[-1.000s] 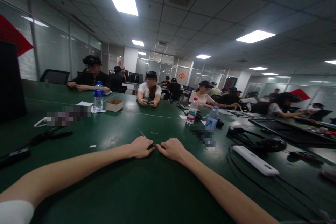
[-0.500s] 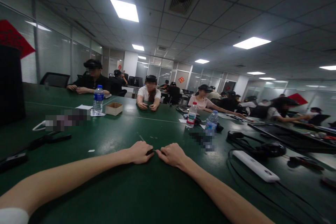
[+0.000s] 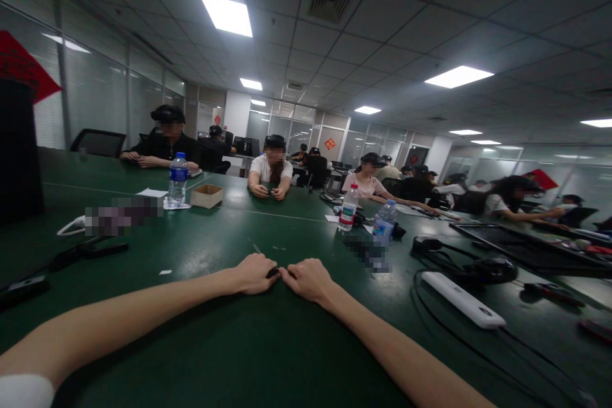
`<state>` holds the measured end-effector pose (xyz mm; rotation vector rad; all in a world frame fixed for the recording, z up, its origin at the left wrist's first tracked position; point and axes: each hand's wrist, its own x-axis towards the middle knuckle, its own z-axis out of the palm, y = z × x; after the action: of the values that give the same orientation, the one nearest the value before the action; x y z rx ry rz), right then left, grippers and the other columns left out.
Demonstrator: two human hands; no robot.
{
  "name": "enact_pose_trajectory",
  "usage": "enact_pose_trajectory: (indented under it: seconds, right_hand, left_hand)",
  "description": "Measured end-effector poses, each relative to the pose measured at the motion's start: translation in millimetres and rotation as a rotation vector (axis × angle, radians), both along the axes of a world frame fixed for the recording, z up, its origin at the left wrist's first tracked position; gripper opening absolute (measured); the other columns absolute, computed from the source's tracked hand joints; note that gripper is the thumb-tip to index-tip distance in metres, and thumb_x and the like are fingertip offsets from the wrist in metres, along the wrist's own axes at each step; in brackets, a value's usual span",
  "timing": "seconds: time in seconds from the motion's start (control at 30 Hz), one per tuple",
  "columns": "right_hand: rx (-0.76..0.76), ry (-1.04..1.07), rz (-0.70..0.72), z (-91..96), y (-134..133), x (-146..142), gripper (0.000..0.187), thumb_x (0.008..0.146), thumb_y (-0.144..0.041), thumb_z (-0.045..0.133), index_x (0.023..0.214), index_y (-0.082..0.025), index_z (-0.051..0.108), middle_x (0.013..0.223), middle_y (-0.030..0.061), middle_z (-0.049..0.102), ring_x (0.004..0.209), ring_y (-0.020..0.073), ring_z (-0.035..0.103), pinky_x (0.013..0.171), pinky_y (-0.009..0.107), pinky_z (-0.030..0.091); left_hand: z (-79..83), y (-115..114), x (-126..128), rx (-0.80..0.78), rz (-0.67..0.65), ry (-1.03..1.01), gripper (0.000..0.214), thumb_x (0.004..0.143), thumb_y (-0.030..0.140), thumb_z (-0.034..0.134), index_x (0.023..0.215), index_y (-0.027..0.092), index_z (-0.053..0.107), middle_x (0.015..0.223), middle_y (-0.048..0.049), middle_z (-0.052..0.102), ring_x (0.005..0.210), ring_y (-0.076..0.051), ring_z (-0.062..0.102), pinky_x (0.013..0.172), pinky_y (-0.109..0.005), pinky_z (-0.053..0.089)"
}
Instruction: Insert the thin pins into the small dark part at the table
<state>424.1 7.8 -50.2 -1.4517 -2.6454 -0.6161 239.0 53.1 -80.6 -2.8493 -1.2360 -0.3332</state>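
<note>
Both my arms stretch forward over a dark green table (image 3: 248,344). My left hand (image 3: 253,273) and my right hand (image 3: 308,279) rest on the tabletop side by side, knuckles up, fingers curled under. Their fingertips meet over a small dark object (image 3: 273,273) pinched between them; it is too small to name. A few small specks lie on the table just beyond the hands.
A white power strip (image 3: 463,299) with black cables lies to the right, near black headphones (image 3: 488,268). Two water bottles (image 3: 348,207) stand ahead right, another bottle (image 3: 177,180) and a small cardboard box (image 3: 206,196) ahead left. Several people sit around the far side.
My hands have drawn slightly closer together, fingertips now touching over the small dark object. The camera view shifted a little; nothing else on the table moved.
</note>
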Motion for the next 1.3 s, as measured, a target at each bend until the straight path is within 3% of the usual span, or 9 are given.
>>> enact_pose_trajectory:
  seconds: [0.43, 1.07, 1.3]
  right_hand:
    - [-0.052, -0.035, -0.043, 0.7, 5.2, 5.0, 0.069, 0.093, -0.055, 0.013, 0.078, -0.018, 0.07, 0.073, 0.0078, 0.069, 0.066, 0.0156, 0.063, 0.064, 0.023, 0.041]
    - [-0.076, -0.058, -0.019, 1.0, 6.9, 9.4, 0.07, 0.093, -0.054, 0.012, 0.073, -0.018, 0.068, 0.067, 0.006, 0.067, 0.061, 0.0148, 0.062, 0.06, 0.023, 0.04]
    - [-0.028, -0.066, -0.02, -2.4, 8.8, 10.7, 0.068, 0.093, -0.054, 0.014, 0.075, -0.018, 0.069, 0.069, 0.0073, 0.067, 0.065, 0.0169, 0.064, 0.06, 0.023, 0.039]
  left_hand:
    - [-6.9, 5.0, -1.6, 0.026, -0.028, -0.004, 0.045, 0.087, 0.048, 0.031, 0.087, 0.018, 0.064, 0.085, -0.0115, 0.067, 0.079, -0.024, 0.063, 0.072, -0.034, 0.048]
    - [-5.3, 4.1, -2.1, 0.031, -0.044, -0.004, 0.045, 0.087, 0.049, 0.031, 0.086, 0.017, 0.063, 0.083, -0.0111, 0.066, 0.075, -0.023, 0.063, 0.067, -0.032, 0.048]
    - [-5.3, 3.0, -2.2, 0.051, -0.049, 0.01, 0.043, 0.087, 0.046, 0.032, 0.085, 0.017, 0.063, 0.084, -0.0115, 0.067, 0.077, -0.023, 0.063, 0.07, -0.034, 0.048]
